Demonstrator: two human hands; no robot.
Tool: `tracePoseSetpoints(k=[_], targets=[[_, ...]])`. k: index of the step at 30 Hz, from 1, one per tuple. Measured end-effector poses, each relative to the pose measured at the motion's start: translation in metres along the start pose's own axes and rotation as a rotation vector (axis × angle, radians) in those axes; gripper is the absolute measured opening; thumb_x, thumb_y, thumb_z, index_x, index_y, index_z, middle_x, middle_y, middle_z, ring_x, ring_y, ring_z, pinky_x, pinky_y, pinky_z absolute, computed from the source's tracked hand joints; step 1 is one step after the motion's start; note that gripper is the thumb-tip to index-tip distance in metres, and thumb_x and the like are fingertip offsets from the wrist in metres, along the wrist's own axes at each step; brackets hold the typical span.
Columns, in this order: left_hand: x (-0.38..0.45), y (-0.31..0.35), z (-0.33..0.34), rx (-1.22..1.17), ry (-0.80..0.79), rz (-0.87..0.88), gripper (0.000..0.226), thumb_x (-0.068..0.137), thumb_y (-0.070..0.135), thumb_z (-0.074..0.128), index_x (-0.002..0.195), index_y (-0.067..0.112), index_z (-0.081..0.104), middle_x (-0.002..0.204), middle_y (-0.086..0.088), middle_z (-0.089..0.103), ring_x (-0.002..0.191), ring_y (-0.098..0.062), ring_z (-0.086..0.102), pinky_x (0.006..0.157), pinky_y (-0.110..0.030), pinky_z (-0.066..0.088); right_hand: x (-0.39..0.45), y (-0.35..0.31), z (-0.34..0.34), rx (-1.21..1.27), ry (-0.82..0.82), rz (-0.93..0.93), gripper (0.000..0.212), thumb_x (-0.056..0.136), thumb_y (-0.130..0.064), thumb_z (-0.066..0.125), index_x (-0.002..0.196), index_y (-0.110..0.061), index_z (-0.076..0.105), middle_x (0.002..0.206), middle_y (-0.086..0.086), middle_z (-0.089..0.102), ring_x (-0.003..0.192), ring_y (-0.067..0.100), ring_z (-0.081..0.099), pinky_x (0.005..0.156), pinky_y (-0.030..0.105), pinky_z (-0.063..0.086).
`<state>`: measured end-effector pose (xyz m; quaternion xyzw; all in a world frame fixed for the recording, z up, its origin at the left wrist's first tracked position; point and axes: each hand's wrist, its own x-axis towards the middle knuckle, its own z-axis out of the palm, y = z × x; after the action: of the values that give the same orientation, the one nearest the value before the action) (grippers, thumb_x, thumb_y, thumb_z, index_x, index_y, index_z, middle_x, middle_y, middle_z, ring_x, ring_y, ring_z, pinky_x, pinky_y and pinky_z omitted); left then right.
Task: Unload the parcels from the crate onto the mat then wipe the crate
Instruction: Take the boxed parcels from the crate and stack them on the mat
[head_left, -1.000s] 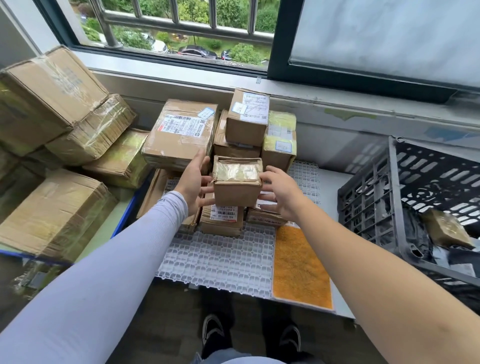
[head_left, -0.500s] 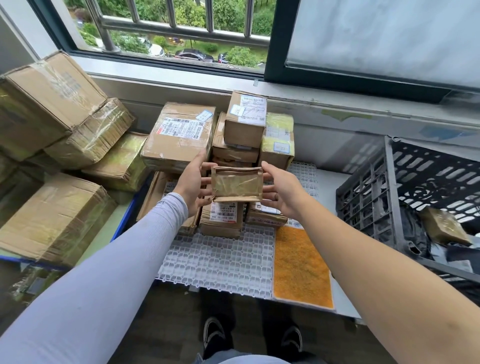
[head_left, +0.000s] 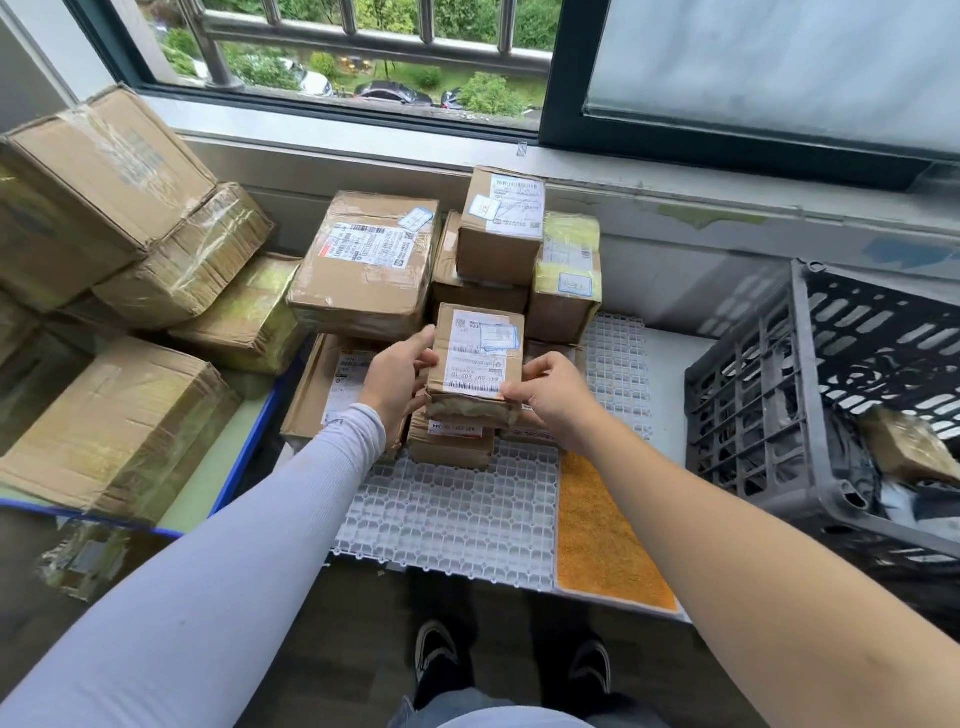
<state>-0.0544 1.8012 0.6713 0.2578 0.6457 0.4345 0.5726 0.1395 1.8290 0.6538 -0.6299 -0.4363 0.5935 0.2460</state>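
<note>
- Parcel (head_left: 475, 358) w/ white label facing up is held by both hands, over the small boxes at the mat's (head_left: 457, 514) far middle
- left hand (head_left: 397, 376) grips its left side, thumb on the top edge, fingers curled under
- right hand (head_left: 550, 392) pinches the near right corner, fingers bent round it
- can't tell if it's resting on the low box (head_left: 449, 447) below or just above it
- stack (head_left: 501, 249) of taped boxes sits behind it at the mat's far edge, up against the wall under the window (head_left: 363, 57)
- big labelled box (head_left: 366, 265) is at the mat's far left, lying on a flat one
- crate (head_left: 789, 395), dark plastic, stands off the mat's right edge; one brown parcel (head_left: 906, 447) and some dark wrapped stuff are inside, kinda blurry
- orange cloth (head_left: 602, 540) lies at the mat's near right corner, just beside the crate
- pile of bigger cartons (head_left: 104, 197) is off to the left, on a blue-edged surface, well apart from the crate
- left arm has a pale sleeve (head_left: 208, 571), right arm is bare
</note>
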Motion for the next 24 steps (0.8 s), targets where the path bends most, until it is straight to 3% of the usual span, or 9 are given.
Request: tracePoseSetpoints(k=[2, 4, 6, 9, 11, 13, 17, 20, 24], targets=[[0.006, -0.011, -0.003, 0.108, 0.013, 0.064, 0.026, 0.099, 0.038, 0.065, 0.098, 0.012, 0.062, 0.105, -0.003, 0.069, 0.097, -0.021, 0.068, 0.074, -0.028, 0.052, -0.003, 0.003, 0.007, -0.139, -0.02, -0.05, 0.047, 0.086, -0.01, 0.08, 0.119, -0.016, 0.047, 0.122, 0.008, 0.063, 0.107, 0.025, 0.066, 0.092, 0.053, 0.058], [0.009, -0.022, -0.01, 0.328, -0.019, 0.167, 0.029, 0.092, 0.033, 0.075, 0.114, 0.018, 0.063, 0.119, 0.0, 0.067, 0.113, -0.021, 0.064, 0.087, -0.03, 0.051, -0.005, 0.005, 0.011, -0.291, -0.024, -0.12, 0.062, 0.092, -0.015, 0.075, 0.141, -0.019, 0.038, 0.131, 0.005, 0.061, 0.108, 0.023, 0.063, 0.094, 0.047, 0.058], [0.009, -0.029, -0.017, 0.646, -0.066, 0.277, 0.06, 0.085, 0.038, 0.08, 0.138, 0.028, 0.054, 0.131, 0.007, 0.06, 0.121, -0.016, 0.058, 0.101, -0.035, 0.049, -0.006, 0.007, 0.012, -0.482, -0.064, -0.2, 0.092, 0.09, -0.029, 0.077, 0.16, -0.027, 0.018, 0.145, 0.004, 0.056, 0.12, 0.027, 0.06, 0.098, 0.042, 0.054], [0.015, -0.034, -0.017, 1.144, -0.052, 0.422, 0.093, 0.083, 0.053, 0.076, 0.16, 0.036, 0.027, 0.153, 0.005, 0.051, 0.142, -0.026, 0.044, 0.121, -0.054, 0.028, 0.0, 0.013, 0.015, -0.909, -0.126, -0.276, 0.118, 0.086, -0.051, 0.078, 0.162, -0.039, -0.01, 0.166, 0.008, 0.03, 0.148, 0.032, 0.037, 0.114, 0.045, 0.042], [0.021, -0.036, -0.013, 1.355, -0.038, 0.458, 0.099, 0.087, 0.06, 0.07, 0.163, 0.038, 0.01, 0.166, 0.006, 0.033, 0.155, -0.032, 0.023, 0.125, -0.061, 0.008, 0.007, 0.018, 0.018, -1.099, -0.086, -0.286, 0.118, 0.088, -0.06, 0.072, 0.159, -0.041, -0.02, 0.172, 0.011, 0.012, 0.157, 0.035, 0.016, 0.122, 0.055, 0.029], [0.026, -0.04, -0.01, 1.458, -0.016, 0.491, 0.099, 0.091, 0.061, 0.064, 0.163, 0.039, -0.001, 0.17, 0.005, 0.023, 0.158, -0.032, 0.013, 0.125, -0.061, -0.001, 0.011, 0.021, 0.022, -1.151, -0.051, -0.275, 0.113, 0.091, -0.063, 0.065, 0.159, -0.04, -0.023, 0.173, 0.011, 0.006, 0.158, 0.036, 0.007, 0.124, 0.061, 0.019], [0.027, -0.046, -0.008, 1.623, 0.07, 0.564, 0.09, 0.1, 0.058, 0.05, 0.163, 0.034, -0.008, 0.171, -0.001, 0.022, 0.159, -0.031, 0.008, 0.123, -0.064, -0.007, 0.013, 0.022, 0.029, -1.184, 0.006, -0.283, 0.099, 0.1, -0.058, 0.054, 0.16, -0.035, -0.021, 0.173, 0.012, 0.006, 0.159, 0.037, 0.002, 0.124, 0.063, 0.006], [0.025, -0.052, -0.006, 1.696, 0.125, 0.606, 0.08, 0.104, 0.056, 0.038, 0.163, 0.03, -0.009, 0.171, -0.001, 0.023, 0.16, -0.029, 0.007, 0.121, -0.064, -0.01, 0.01, 0.026, 0.031, -1.25, 0.076, -0.32, 0.085, 0.108, -0.045, 0.044, 0.162, -0.028, -0.02, 0.172, 0.013, 0.008, 0.159, 0.036, -0.002, 0.123, 0.065, -0.003], [0.015, -0.056, -0.01, 1.722, 0.142, 0.638, 0.074, 0.105, 0.053, 0.031, 0.164, 0.028, -0.005, 0.17, -0.001, 0.024, 0.16, -0.028, 0.007, 0.119, -0.063, -0.016, -0.001, 0.027, 0.031, -1.345, 0.116, -0.335, 0.078, 0.11, -0.042, 0.036, 0.162, -0.025, -0.02, 0.172, 0.012, 0.009, 0.159, 0.036, -0.006, 0.117, 0.07, -0.015]])
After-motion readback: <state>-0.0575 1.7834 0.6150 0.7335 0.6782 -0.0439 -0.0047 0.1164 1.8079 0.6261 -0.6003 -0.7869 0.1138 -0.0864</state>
